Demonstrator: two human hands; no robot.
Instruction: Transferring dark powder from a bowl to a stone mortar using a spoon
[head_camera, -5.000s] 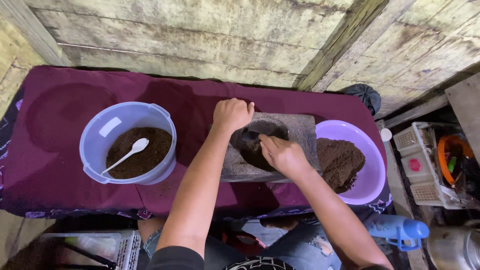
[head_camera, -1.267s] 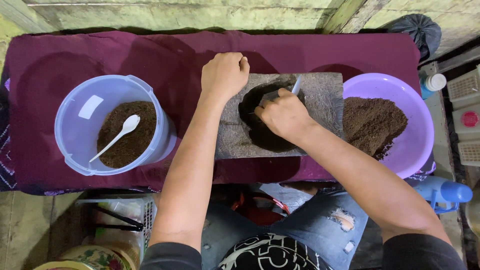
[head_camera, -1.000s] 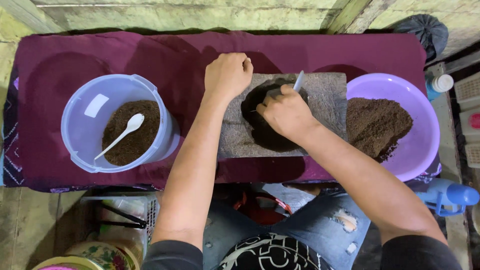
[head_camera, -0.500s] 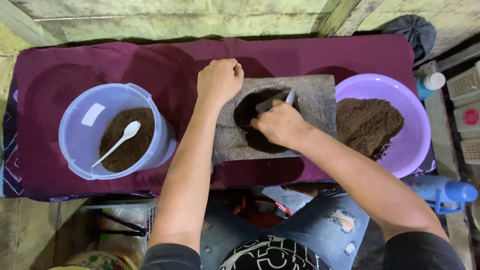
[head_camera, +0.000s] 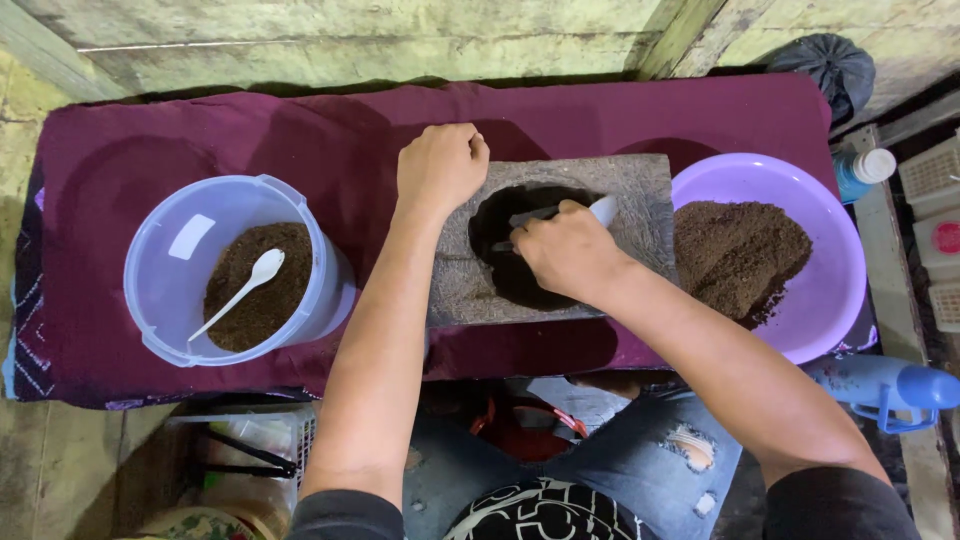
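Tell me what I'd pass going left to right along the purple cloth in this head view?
Clear tub of brown powder with a white spoon → left hand → grey stone slab → right hand with a pale tool → purple bowl of powder.

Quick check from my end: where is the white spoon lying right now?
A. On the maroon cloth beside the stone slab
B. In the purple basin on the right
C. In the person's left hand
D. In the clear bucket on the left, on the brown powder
D: the white spoon lies on the brown powder inside the clear bucket at the left, away from both hands at the stone slab.
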